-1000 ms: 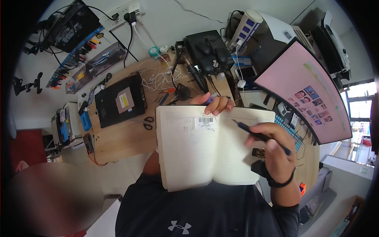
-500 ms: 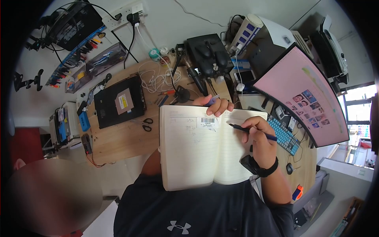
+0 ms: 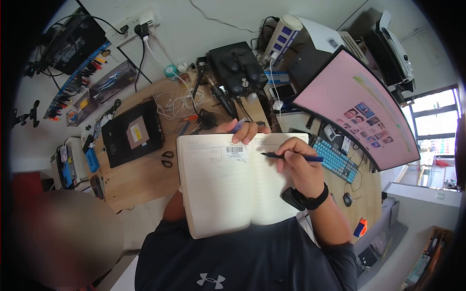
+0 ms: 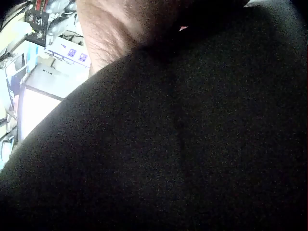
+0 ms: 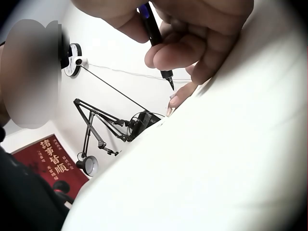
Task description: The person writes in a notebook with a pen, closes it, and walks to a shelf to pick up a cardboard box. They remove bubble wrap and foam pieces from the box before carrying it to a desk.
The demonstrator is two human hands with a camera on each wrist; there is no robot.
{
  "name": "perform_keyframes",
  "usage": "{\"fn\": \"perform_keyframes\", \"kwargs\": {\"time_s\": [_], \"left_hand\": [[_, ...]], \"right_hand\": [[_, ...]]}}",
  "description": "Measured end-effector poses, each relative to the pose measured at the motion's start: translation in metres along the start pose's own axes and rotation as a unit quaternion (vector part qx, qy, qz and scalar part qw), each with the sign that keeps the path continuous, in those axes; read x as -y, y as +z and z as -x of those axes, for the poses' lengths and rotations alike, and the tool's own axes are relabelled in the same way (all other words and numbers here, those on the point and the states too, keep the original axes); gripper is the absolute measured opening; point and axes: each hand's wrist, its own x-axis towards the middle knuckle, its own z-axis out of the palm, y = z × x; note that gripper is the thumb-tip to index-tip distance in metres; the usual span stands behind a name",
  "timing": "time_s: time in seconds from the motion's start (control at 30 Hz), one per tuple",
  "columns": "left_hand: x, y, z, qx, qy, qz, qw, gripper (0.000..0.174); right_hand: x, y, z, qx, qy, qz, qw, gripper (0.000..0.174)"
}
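Note:
An open notebook [image 3: 228, 182] with cream pages is held up in front of my chest. My left hand [image 3: 242, 132] grips its top edge, fingers curled over the spine fold, with a purple pen cap between them. A barcode sticker [image 3: 235, 150] sits on the left page. My right hand [image 3: 297, 160] holds a dark blue pen [image 3: 289, 156] over the right page, tip pointing left. In the right wrist view the pen [image 5: 155, 33] is pinched in the fingers just above the white page [image 5: 226, 159]. The left wrist view shows only a dark sleeve.
Behind the notebook lies a wooden desk [image 3: 141, 169] with a black drive [image 3: 131, 132], scissors [image 3: 166, 158], white cables [image 3: 170, 104] and a black case [image 3: 235, 70]. A curved monitor [image 3: 357, 109], blue keyboard [image 3: 335, 159] and mouse [image 3: 346, 199] stand to the right.
My right hand has moved left and up across the right page, bringing the pen tip nearer the spine. The notebook has shifted slightly left in view.

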Motion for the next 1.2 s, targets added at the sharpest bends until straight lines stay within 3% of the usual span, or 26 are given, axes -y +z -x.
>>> {"fn": "perform_keyframes", "kwargs": {"time_s": [0.17, 0.27, 0.33, 0.47, 0.53, 0.57, 0.63, 0.73, 0.97, 1.03, 1.2], "left_hand": [[0.002, -0.004, -0.002, 0.001, 0.003, -0.026, 1.000, 0.052], [0.004, -0.009, -0.003, 0.028, 0.023, -0.032, 0.999, 0.052], [0.003, -0.006, -0.002, 0.012, 0.008, -0.037, 0.999, 0.051], [0.002, -0.001, -0.002, -0.002, -0.005, -0.043, 0.999, 0.051], [0.002, 0.002, -0.002, -0.007, -0.003, -0.034, 0.999, 0.050], [0.003, 0.003, -0.001, -0.006, -0.005, -0.033, 0.999, 0.050], [0.005, 0.005, 0.000, -0.032, 0.001, -0.017, 0.999, 0.050], [0.001, 0.008, 0.000, -0.039, -0.016, -0.039, 0.998, 0.050], [0.003, 0.008, 0.000, -0.045, -0.008, -0.051, 0.998, 0.051], [0.005, 0.002, 0.000, -0.015, 0.004, -0.044, 0.999, 0.051], [0.005, 0.002, -0.001, -0.014, 0.008, -0.048, 0.999, 0.051]], "right_hand": [[0.002, 0.006, 0.002, -0.004, -0.031, 0.009, 0.999, 0.011], [0.001, 0.005, 0.003, -0.020, -0.030, 0.058, 0.998, 0.013], [0.001, 0.005, 0.002, 0.000, -0.105, 0.161, 0.981, 0.018], [0.002, 0.004, 0.004, -0.008, -0.081, 0.164, 0.983, 0.022], [0.001, 0.001, 0.002, 0.013, -0.138, 0.222, 0.965, 0.020], [0.001, 0.002, 0.004, 0.012, -0.138, 0.221, 0.965, 0.020], [0.000, 0.008, 0.006, -0.038, -0.055, 0.141, 0.988, 0.019], [0.003, 0.008, 0.006, -0.031, -0.055, 0.186, 0.980, 0.017], [0.003, 0.009, 0.008, -0.044, -0.046, 0.148, 0.987, 0.018], [0.000, 0.006, 0.007, -0.012, -0.077, 0.193, 0.978, 0.014], [-0.002, 0.007, 0.007, -0.030, -0.065, 0.151, 0.986, 0.013]]}}
